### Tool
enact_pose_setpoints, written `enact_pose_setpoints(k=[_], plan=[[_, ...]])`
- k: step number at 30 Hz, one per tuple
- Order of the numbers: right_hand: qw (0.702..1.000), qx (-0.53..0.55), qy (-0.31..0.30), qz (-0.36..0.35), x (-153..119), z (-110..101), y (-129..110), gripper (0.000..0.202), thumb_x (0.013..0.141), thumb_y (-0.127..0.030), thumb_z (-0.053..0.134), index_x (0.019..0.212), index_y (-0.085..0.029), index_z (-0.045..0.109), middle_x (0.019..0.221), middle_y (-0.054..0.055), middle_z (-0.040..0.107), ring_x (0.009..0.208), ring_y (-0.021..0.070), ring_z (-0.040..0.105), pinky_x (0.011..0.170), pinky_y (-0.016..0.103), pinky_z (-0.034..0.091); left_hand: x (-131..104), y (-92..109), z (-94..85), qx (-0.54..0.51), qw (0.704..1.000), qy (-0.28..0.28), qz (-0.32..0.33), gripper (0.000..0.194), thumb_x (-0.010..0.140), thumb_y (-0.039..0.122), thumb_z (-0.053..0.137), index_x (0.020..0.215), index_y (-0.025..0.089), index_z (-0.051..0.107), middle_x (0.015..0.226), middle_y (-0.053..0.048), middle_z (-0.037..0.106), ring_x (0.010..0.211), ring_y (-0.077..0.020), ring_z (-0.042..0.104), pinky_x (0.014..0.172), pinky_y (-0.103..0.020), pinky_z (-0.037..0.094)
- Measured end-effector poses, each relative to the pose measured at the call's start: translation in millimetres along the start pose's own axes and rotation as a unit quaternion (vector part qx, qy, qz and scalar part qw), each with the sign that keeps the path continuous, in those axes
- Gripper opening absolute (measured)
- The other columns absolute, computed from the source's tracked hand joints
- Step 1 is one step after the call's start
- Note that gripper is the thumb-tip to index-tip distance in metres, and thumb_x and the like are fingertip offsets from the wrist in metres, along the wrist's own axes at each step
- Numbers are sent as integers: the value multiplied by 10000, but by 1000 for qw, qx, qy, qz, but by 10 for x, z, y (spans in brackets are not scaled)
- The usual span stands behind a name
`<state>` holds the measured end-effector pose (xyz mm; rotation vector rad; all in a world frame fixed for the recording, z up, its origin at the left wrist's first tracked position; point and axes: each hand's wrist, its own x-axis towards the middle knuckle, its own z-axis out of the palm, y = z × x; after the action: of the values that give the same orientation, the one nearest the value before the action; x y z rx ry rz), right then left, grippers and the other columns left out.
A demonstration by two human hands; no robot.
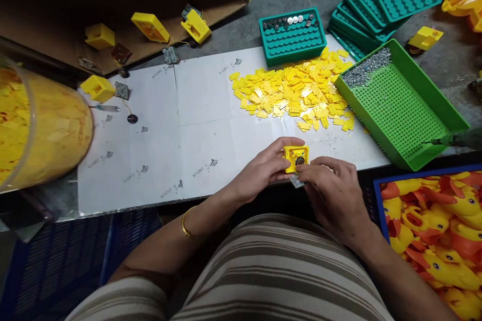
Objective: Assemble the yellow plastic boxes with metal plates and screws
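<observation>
My left hand (269,163) grips a small yellow plastic housing (286,152) by its left side, its open face toward me. Inside the housing sits a round dark speaker (299,160) with thin wires. My right hand (333,185) is closed at the lower right of the housing, fingers pinched on a small grey circuit board (296,181) that hangs below it. The right fingertips hide part of the board and wires. Just beyond my hands lies a loose heap of flat yellow battery covers (289,90) on the white sheet.
A green basket (406,105) holds screws, with a power screwdriver (461,138) over its edge. Teal trays (291,47) stand behind. At left are a clear tub (64,120) and several yellow housings (98,89) with boards. Toy ducks (437,225) fill a blue crate at right.
</observation>
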<state>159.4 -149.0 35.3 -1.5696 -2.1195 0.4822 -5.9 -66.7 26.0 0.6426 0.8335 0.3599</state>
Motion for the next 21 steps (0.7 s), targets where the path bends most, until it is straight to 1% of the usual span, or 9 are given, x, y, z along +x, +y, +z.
enact_pose_setpoints(k=[4, 7, 11, 13, 16, 19, 21], plan=[[999, 24, 6, -21, 15, -13, -5, 132, 912, -121, 464, 1005, -207, 503, 1082, 26, 686, 1059, 209, 523, 883, 399, 338, -23, -5, 51, -8, 1000, -4, -3, 274, 837, 197, 523, 1103, 252, 555, 1038, -9, 605, 876, -107, 558, 768, -226, 449], [999, 28, 5, -31, 23, -28, 2, 130, 900, -111, 470, 989, -198, 505, 1070, 24, 689, 1080, 214, 511, 904, 411, 333, -28, -8, 88, 4, 1000, 14, 2, 267, 820, 167, 523, 1073, 247, 558, 984, 5, 605, 788, -85, 533, 706, -202, 420], [999, 6, -19, -51, 16, -50, 24, 132, 882, -125, 497, 996, -184, 527, 1102, 19, 680, 1095, 238, 498, 915, 427, 325, -20, -4, 109, -13, 1000, 15, -8, 282, 787, 164, 542, 1060, 234, 556, 986, -3, 608, 810, -98, 537, 712, -217, 413], [998, 7, -33, -61, 18, -63, 35, 125, 879, -136, 508, 994, -175, 538, 1088, 26, 681, 1079, 240, 502, 916, 423, 337, -10, -7, 110, -5, 1000, 16, -12, 285, 774, 173, 562, 1053, 229, 554, 932, 0, 603, 768, -98, 531, 688, -223, 406], [996, 23, -46, -72, 35, -89, 44, 134, 888, -154, 516, 1015, -174, 551, 1056, 22, 685, 1054, 227, 512, 905, 402, 363, 5, -18, 106, 21, 999, 29, -3, 302, 738, 134, 552, 1028, 218, 556, 850, 14, 579, 678, -83, 499, 622, -216, 374], [996, 28, -40, -80, 57, -128, 46, 162, 893, -159, 527, 1048, -187, 565, 1071, 19, 680, 1062, 217, 520, 905, 397, 377, 9, -25, 102, 13, 1000, 17, 8, 333, 712, 113, 514, 1027, 216, 551, 874, 8, 592, 673, -82, 504, 606, -213, 365], [996, 24, -32, -80, 65, -154, 49, 182, 889, -148, 532, 1061, -185, 579, 1063, 44, 670, 1030, 214, 537, 876, 388, 403, 6, -26, 101, 12, 1000, 7, 17, 357, 705, 101, 503, 1037, 223, 546, 917, 3, 608, 709, -88, 526, 622, -211, 375]])
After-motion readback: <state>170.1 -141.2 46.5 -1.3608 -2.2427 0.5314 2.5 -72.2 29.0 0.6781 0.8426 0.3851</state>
